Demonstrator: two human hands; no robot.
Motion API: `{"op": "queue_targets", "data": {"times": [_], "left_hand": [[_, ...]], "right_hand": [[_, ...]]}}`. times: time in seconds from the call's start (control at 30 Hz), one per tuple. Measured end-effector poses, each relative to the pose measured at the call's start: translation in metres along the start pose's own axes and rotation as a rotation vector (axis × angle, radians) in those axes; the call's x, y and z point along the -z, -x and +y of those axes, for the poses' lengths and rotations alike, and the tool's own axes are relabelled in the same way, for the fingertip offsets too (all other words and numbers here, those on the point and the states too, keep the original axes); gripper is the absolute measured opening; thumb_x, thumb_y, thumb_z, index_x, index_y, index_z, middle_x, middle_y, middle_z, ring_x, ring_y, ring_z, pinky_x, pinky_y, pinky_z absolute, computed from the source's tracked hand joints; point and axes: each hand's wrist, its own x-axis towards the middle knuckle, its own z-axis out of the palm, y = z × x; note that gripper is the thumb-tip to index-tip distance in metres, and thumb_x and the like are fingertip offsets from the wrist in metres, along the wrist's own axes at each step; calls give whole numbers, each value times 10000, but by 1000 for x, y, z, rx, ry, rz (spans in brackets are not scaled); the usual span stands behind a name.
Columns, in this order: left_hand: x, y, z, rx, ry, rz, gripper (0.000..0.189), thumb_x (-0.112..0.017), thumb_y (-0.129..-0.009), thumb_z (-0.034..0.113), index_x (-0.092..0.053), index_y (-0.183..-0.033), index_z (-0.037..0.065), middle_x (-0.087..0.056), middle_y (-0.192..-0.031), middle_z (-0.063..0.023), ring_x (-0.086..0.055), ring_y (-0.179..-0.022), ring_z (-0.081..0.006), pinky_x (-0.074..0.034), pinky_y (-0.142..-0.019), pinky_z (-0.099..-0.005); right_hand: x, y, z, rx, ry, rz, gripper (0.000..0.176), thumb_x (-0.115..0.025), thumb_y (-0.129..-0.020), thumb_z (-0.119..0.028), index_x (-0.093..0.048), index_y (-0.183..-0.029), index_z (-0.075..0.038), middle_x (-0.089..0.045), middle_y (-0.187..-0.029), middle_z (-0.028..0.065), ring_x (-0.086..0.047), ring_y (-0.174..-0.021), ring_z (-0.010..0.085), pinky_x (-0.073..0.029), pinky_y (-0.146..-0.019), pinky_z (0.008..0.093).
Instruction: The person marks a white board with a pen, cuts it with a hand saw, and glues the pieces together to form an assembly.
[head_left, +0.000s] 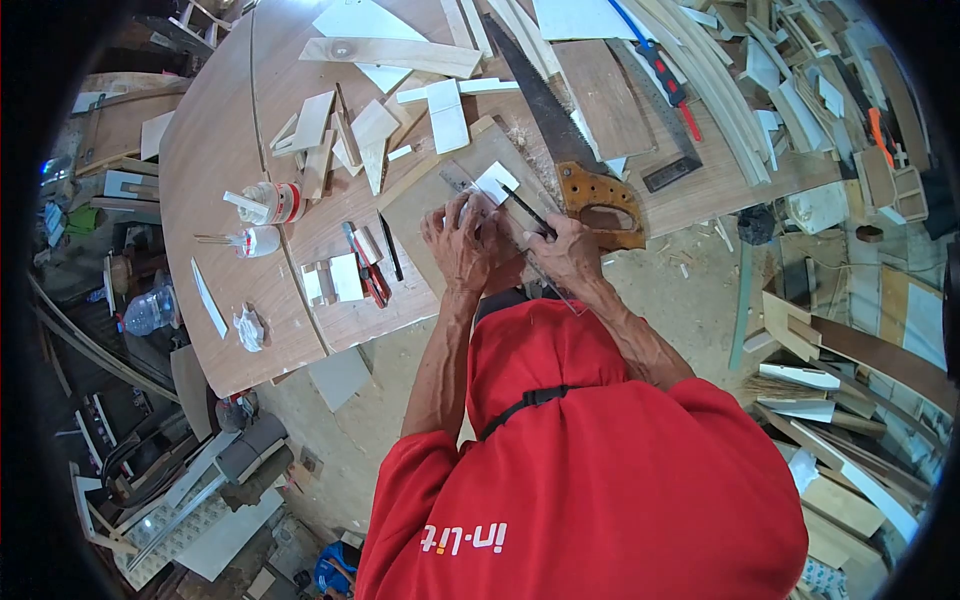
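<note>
My right hand [570, 250] is closed round a slim black pen-like marking tool [522, 208]; its tip rests on a small white piece [495, 183]. Beside it, my left hand [463, 243] presses down with bent fingers on a metal ruler [456, 178] lying at a slant against the white piece. What its fingertips touch is partly hidden. Both hands work above a flat board [425, 225] at the table's near edge. Just right of my right hand is the wooden handle of a handsaw [600, 205].
Left on the table [230, 340] lie a red utility knife [370, 268], a black pen [390, 246], a glue tub [270, 203] and a small bottle [258, 241]. Wood offcuts [375, 125] and a carpenter's square [672, 172] lie farther back. Scrap wood crowds the floor.
</note>
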Motion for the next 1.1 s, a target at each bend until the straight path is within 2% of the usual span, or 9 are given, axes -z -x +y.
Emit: {"op": "queue_targets", "data": {"times": [0.17,0.23,0.27,0.33,0.87,0.93,1.1], "left_hand": [[-3,2,-5,-14,-20,13,349,-669,-846,308,-663,-1165,167,-583,-1208,-30,-507,-1021,-266,-341,-965,-427],[-6,3,-6,-11,-7,62,356,-674,-843,308,-674,-1171,169,-571,-1259,-38,-497,-1005,-269,-335,-965,-429],[-8,4,-6,-13,-6,61,356,-674,-843,308,-674,-1171,169,-571,-1259,-38,-497,-1005,-269,-335,-965,-429],[-6,4,-6,-1,45,48,360,-682,-837,307,-684,-1169,168,-552,-1307,-41,-487,-999,-273,-327,-966,-428],[-6,5,-8,-1,107,68,354,-698,-810,261,-691,-1141,136,-569,-1295,-48,-496,-965,-268,-331,-957,-421],[-5,4,-8,4,88,48,357,-690,-812,259,-690,-1148,138,-570,-1296,-46,-495,-963,-267,-330,-958,-420],[-5,4,-7,5,78,51,368,-684,-817,263,-685,-1164,142,-567,-1302,-44,-496,-964,-269,-330,-961,-420]], "right_hand": [[0,1,0,-6,-1,4,329,-653,-784,-318,-628,-864,1,-641,-797,242,-639,-796,418,-498,-707,468],[-2,2,1,39,-13,67,326,-675,-784,-286,-595,-801,30,-600,-678,191,-600,-615,295,-478,-599,396],[-2,2,2,37,-13,69,326,-675,-784,-286,-595,-801,30,-600,-678,191,-600,-615,295,-478,-599,396],[3,3,-4,-27,15,5,313,-668,-779,-303,-637,-858,-2,-647,-791,237,-646,-795,412,-502,-710,468],[-1,2,1,-15,-3,14,318,-657,-764,-305,-635,-830,6,-647,-770,229,-644,-761,405,-501,-689,463],[-4,1,4,52,4,72,311,-678,-781,-266,-593,-788,33,-597,-653,177,-587,-581,264,-476,-577,382],[-4,1,4,47,-29,66,302,-682,-785,-260,-602,-794,31,-607,-659,169,-591,-585,251,-479,-579,379]]}}
